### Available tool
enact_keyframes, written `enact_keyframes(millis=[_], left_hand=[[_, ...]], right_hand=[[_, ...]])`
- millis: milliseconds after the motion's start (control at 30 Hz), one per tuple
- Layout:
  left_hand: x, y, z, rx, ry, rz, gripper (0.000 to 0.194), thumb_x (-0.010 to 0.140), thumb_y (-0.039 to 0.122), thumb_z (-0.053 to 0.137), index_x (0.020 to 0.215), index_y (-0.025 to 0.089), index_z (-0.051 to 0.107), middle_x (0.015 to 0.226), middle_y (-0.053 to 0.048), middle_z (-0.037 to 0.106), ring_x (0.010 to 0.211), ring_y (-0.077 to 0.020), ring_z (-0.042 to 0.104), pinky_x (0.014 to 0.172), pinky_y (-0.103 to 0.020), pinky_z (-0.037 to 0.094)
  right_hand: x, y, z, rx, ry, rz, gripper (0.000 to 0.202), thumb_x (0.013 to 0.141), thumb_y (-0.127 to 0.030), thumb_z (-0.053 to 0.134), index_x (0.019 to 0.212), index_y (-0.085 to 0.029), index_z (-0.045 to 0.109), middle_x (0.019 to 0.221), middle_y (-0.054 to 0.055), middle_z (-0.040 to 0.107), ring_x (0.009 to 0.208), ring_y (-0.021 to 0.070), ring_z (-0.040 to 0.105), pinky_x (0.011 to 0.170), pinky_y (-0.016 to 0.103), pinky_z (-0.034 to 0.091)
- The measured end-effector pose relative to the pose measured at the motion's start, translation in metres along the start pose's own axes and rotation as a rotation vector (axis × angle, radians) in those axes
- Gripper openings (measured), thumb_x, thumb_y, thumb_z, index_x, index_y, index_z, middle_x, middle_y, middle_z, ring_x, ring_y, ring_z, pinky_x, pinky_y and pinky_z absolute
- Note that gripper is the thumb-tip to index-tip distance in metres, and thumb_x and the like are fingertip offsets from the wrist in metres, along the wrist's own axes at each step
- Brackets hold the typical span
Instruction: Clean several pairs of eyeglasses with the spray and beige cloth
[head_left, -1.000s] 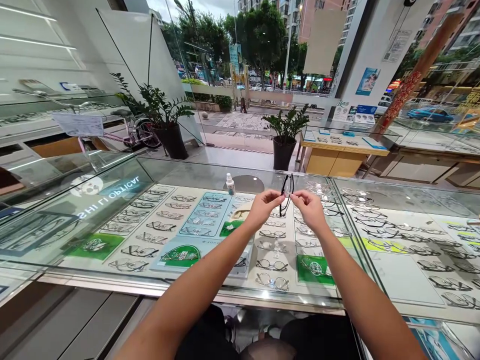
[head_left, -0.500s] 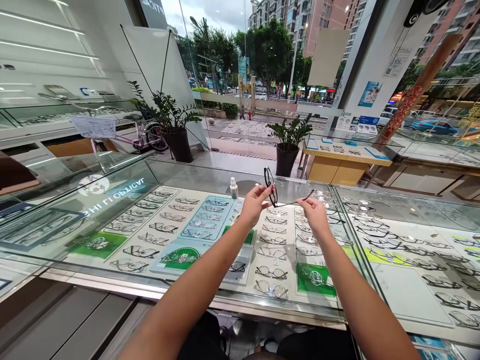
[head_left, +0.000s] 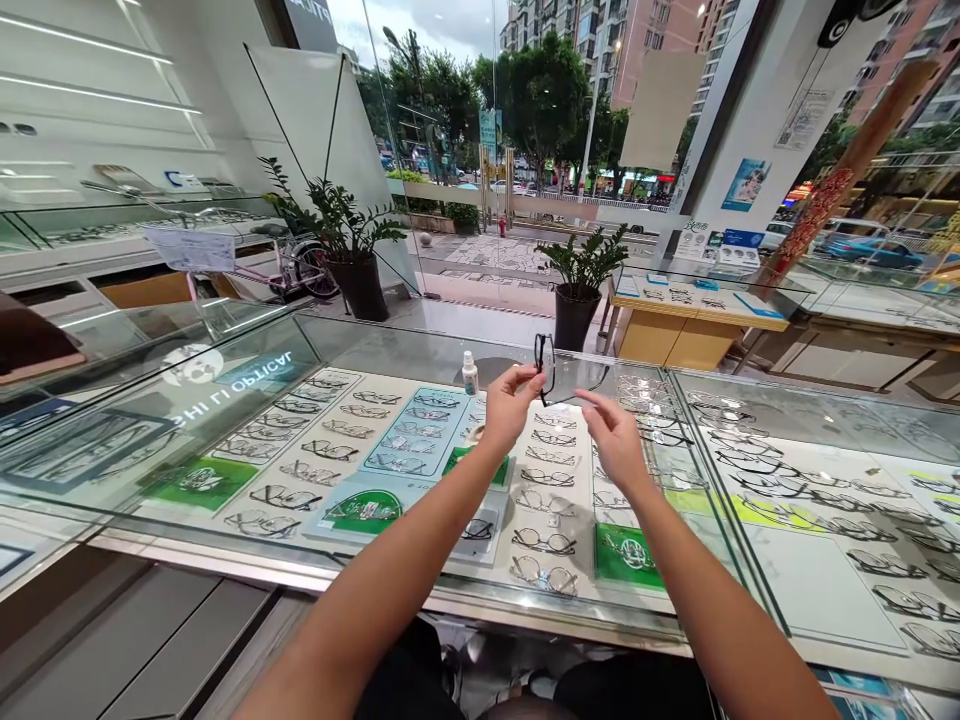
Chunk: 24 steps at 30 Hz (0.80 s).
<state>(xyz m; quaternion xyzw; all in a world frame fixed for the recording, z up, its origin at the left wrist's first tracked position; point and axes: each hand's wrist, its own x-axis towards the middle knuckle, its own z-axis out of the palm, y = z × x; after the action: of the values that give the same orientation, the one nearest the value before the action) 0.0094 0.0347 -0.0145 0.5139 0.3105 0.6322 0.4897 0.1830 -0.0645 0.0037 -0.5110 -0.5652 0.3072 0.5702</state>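
Left hand is pinching the black glasses above the surface, toward its far edge. Right hand is hanging part-open beside the temple; can't tell if it's touching. One-sided pinch is risking them twisting loose; leftward swing could be toppling the bottle.

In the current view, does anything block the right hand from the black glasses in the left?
Nothing visible does. The right hand is close beside an outstretched temple of the black glasses, contact unclear; the left hand holds them by the front.
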Motion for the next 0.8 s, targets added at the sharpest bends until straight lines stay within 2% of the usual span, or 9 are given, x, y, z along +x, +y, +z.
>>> enact_keyframes(millis=[67,133,333,500,667,800], left_hand=[[-0.004,0.001,0.003,0.047,-0.01,0.053,0.037,0.077,0.052,0.092,0.093,0.021,0.08,0.118,-0.011,0.078,0.118,-0.0274,0.071,0.097,-0.042,0.06],[-0.008,0.003,0.007,0.081,-0.029,0.094,0.033,0.077,0.05,0.092,0.09,0.022,0.08,0.117,-0.011,0.077,0.119,-0.0276,0.07,0.095,-0.04,0.06],[-0.019,0.01,0.015,0.134,-0.089,0.161,0.032,0.082,0.053,0.087,0.09,0.023,0.079,0.118,-0.011,0.075,0.112,-0.0258,0.072,0.074,-0.031,0.059],[-0.021,0.013,0.016,0.16,-0.109,0.151,0.03,0.084,0.052,0.084,0.092,0.023,0.078,0.119,-0.011,0.074,0.113,-0.026,0.071,0.077,-0.032,0.06],[-0.024,0.013,0.017,0.197,-0.143,0.128,0.027,0.086,0.051,0.083,0.092,0.025,0.079,0.116,-0.01,0.075,0.116,-0.0273,0.07,0.081,-0.033,0.059],[-0.026,0.013,0.017,0.234,-0.197,0.097,0.028,0.085,0.052,0.083,0.091,0.025,0.08,0.113,-0.01,0.076,0.116,-0.0286,0.069,0.081,-0.034,0.057]], right_hand=[[-0.006,-0.003,0.006,-0.02,-0.097,-0.054,0.053,0.1,-0.047,0.059,0.142,-0.017,0.072,0.067,-0.005,0.04,0.062,0.0152,0.034,0.061,0.031,0.028],[-0.008,-0.003,0.01,-0.063,-0.159,-0.082,0.056,0.102,-0.042,0.056,0.151,-0.017,0.066,0.068,-0.006,0.037,0.063,0.015,0.034,0.063,0.031,0.029],[-0.007,0.004,0.011,-0.115,-0.179,-0.094,0.064,0.102,-0.036,0.054,0.162,-0.014,0.055,0.069,-0.007,0.037,0.063,0.0148,0.037,0.065,0.032,0.031],[-0.006,0.003,0.01,-0.095,-0.111,-0.088,0.07,0.101,-0.04,0.057,0.167,-0.016,0.047,0.07,-0.008,0.038,0.064,0.0151,0.038,0.066,0.031,0.033],[0.001,0.003,0.0,-0.036,0.034,-0.076,0.082,0.099,-0.046,0.06,0.171,-0.015,0.037,0.074,-0.007,0.038,0.066,0.0154,0.039,0.066,0.031,0.037],[0.007,0.001,-0.013,-0.024,0.138,-0.123,0.078,0.099,-0.046,0.061,0.168,-0.015,0.042,0.074,-0.007,0.036,0.066,0.0158,0.037,0.066,0.032,0.035]])
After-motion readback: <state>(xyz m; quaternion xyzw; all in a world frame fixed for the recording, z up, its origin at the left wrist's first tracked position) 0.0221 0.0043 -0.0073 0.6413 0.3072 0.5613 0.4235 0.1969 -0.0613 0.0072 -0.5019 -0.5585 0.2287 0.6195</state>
